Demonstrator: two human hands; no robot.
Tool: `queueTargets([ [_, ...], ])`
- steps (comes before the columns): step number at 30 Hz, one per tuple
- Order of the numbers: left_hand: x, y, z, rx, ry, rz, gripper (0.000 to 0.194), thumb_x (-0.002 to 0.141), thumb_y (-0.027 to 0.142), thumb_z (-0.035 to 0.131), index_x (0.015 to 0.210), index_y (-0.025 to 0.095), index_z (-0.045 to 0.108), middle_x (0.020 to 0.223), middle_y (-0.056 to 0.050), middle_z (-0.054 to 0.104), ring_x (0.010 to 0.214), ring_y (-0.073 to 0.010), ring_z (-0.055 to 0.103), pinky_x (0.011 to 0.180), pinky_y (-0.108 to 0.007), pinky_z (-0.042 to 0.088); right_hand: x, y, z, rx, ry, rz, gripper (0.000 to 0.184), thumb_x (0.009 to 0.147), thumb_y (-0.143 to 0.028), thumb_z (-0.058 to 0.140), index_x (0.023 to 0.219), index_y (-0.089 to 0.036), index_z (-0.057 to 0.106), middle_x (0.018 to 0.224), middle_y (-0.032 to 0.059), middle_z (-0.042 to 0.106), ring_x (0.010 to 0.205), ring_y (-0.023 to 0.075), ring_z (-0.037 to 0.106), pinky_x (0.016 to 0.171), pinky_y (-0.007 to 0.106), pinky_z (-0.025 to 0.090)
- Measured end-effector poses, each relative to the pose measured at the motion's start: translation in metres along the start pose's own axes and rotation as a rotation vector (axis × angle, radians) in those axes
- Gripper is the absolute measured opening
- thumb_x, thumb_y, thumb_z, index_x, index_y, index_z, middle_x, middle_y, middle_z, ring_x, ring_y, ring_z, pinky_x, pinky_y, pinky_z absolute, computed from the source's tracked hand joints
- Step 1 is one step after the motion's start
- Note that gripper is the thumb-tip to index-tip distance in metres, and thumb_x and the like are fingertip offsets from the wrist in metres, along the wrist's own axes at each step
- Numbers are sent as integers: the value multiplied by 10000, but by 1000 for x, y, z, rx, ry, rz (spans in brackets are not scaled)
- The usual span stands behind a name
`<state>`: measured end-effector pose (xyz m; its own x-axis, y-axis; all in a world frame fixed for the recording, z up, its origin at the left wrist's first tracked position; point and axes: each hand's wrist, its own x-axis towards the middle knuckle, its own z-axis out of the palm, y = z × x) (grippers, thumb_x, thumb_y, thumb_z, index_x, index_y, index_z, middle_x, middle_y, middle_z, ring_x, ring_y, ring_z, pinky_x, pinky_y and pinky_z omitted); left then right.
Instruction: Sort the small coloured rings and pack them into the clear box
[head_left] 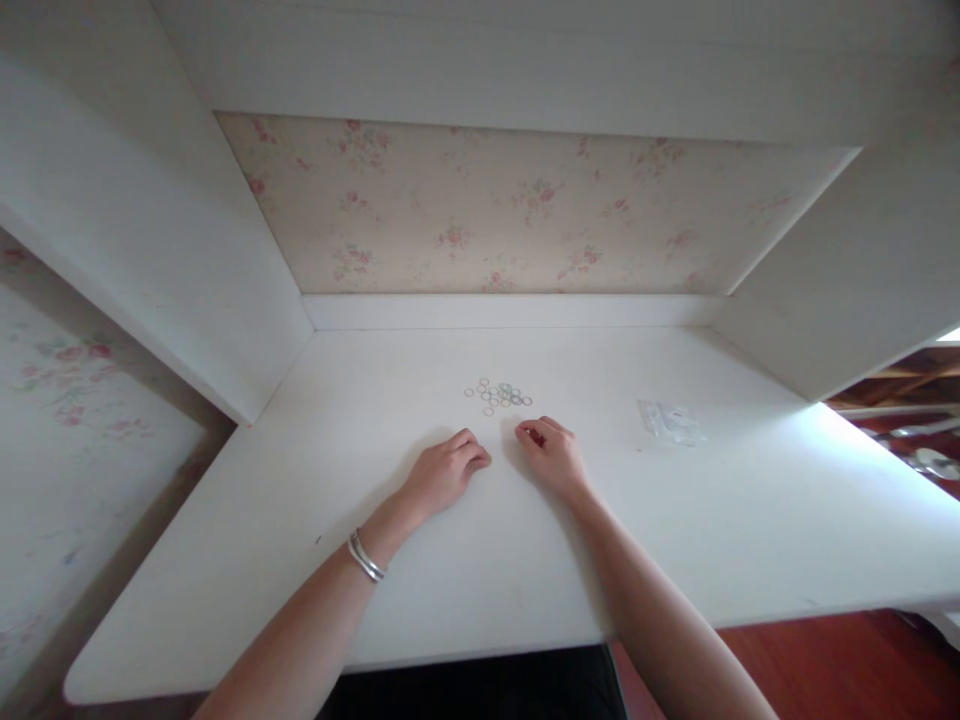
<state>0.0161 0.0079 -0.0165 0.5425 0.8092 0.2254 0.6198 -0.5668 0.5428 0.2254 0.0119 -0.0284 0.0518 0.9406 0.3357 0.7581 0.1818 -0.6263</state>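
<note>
Several thin small rings (505, 396), some silvery and some greenish, lie in a loose, partly overlapping cluster on the white desk. Nearer to me and left of the cluster, my left hand (444, 474) rests low over the desktop, thumb and fingers pinched together. Something tiny may be at its fingertips, too small to name. My right hand (555, 458) is just in front of the cluster's right side, its thumb and forefinger curled into a pinch. What it holds, if anything, is hidden. The two hands are apart from each other.
A clear plastic bag (669, 423) lies flat right of my right hand. A small dark speck (318, 540) is on the left of the white desk (480, 590). White side panels and a flowered back wall (525, 210) enclose the desktop.
</note>
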Motion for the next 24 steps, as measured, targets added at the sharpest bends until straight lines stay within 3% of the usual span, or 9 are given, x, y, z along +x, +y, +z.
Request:
queueTargets([
  [10, 1, 0, -2, 54, -54, -1, 218, 916, 292, 444, 938, 268, 659, 986, -1, 599, 814, -125, 592, 733, -234, 440, -2, -1, -1, -16, -23, -18, 266, 847, -347, 456, 833, -225, 692, 726, 10, 608, 638, 127, 547, 649, 238, 401],
  [18, 4, -8, 0, -180, 56, -73, 199, 896, 304, 473, 909, 216, 650, 920, -19, 592, 807, -128, 566, 765, -249, 443, -1, 2, 1, -83, -51, -36, 261, 851, -339, 452, 858, -234, 691, 760, 15, 625, 657, 127, 552, 651, 241, 390],
  [24, 6, -14, 3, -187, 87, -143, 222, 889, 314, 462, 878, 197, 651, 893, -24, 595, 767, -127, 560, 723, -248, 447, 4, 4, 2, -160, -5, -87, 251, 872, -316, 445, 862, -236, 683, 769, 13, 627, 697, 129, 557, 725, 259, 372],
])
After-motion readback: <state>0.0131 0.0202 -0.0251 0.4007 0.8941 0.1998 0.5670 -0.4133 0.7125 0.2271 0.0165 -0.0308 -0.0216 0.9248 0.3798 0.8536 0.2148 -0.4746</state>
